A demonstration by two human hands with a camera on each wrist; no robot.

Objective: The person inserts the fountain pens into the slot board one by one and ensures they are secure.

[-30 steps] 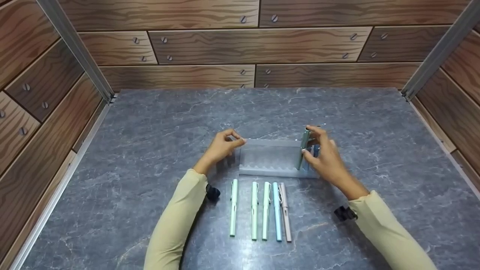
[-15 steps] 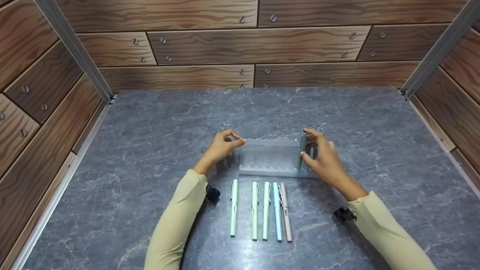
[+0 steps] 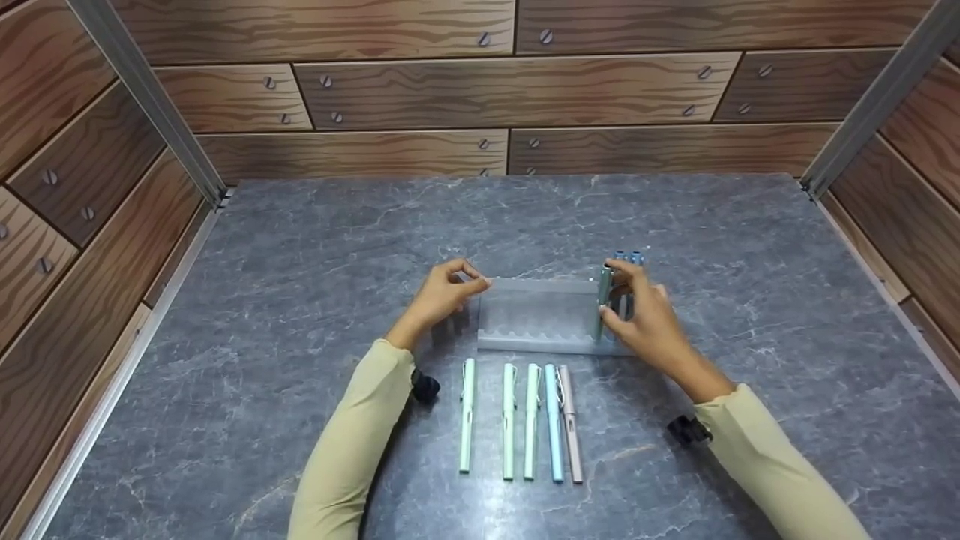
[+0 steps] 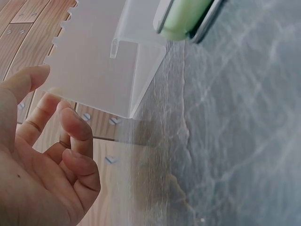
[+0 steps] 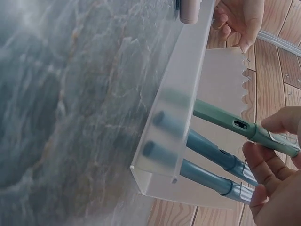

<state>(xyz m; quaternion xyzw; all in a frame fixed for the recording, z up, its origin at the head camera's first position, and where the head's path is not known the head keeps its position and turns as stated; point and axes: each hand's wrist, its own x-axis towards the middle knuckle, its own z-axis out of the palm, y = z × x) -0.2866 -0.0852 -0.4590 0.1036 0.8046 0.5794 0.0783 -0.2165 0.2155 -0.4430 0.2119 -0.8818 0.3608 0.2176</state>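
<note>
A clear, frosted pen stand [image 3: 536,311] with a notched back panel stands mid-table. At its left top corner, my left hand [image 3: 442,292] pinches the panel edge between thumb and index finger. My right hand [image 3: 649,315] grips a dark green pen [image 5: 221,117] near its capped upper end. This pen stands nearly upright, its lower end behind the stand's front lip. Beside it, toward the stand's right end, two blue pens [image 5: 207,148] lean in the stand, partly hidden by my right hand in the head view.
In front of the stand lie three light green pens [image 3: 509,424], a light blue pen [image 3: 555,424] and a brownish-grey pen [image 3: 571,424]. Wood-patterned walls [image 3: 480,90] with metal corner posts enclose the grey marbled table [image 3: 337,225] at the back and sides.
My right hand has shifted the dark green pen slightly left and down, setting it straighter. The tops of the blue pens now show behind my fingers. My left hand has stayed put.
</note>
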